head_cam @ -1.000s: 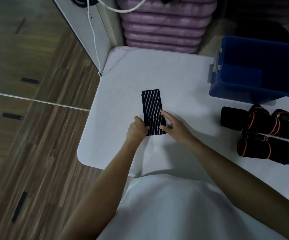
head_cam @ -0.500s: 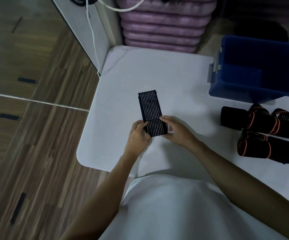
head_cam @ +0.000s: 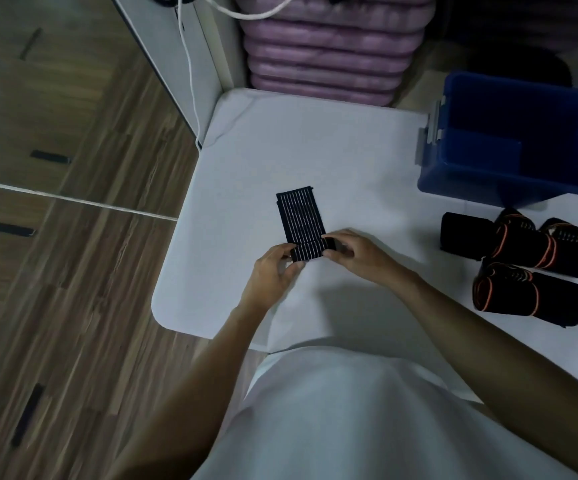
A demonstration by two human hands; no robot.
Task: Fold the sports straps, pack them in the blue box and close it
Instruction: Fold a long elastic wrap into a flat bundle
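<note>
1. The white rectangular table [head_cam: 315,150] carries everything; its left edge and rounded near-left corner border a brown wooden floor [head_cam: 72,271], and a stack of purple padded mats [head_cam: 329,53] stands past its far edge.
2. Towards the near-left part of the table lies the flat black ribbed sports strap with thin white lines [head_cam: 299,220], its length running away from the person.
3. The left hand [head_cam: 273,275] pinches the near-left corner of this strap, fingers curled round the edge.
4. The right hand [head_cam: 353,252] grips the near-right corner, fingers curled over a small turned-up portion, so the near end appears to be rolled or folded over on itself.
5. The step in hand, as judged, is the folding of this strap from its near end; most of its length is flat and not yet folded.
6. The next move calls for both hands to turn the near end forward evenly, keeping the edges square so the bundle stays tight.
7. Near the right edge lie three black rolled straps with orange trim [head_cam: 530,268], touching one another, not yet packed.
8. At the far-right corner stands the open blue plastic box with grey latches [head_cam: 460,181]; its inside is too dark to show contents, and no lid is visible.
</note>
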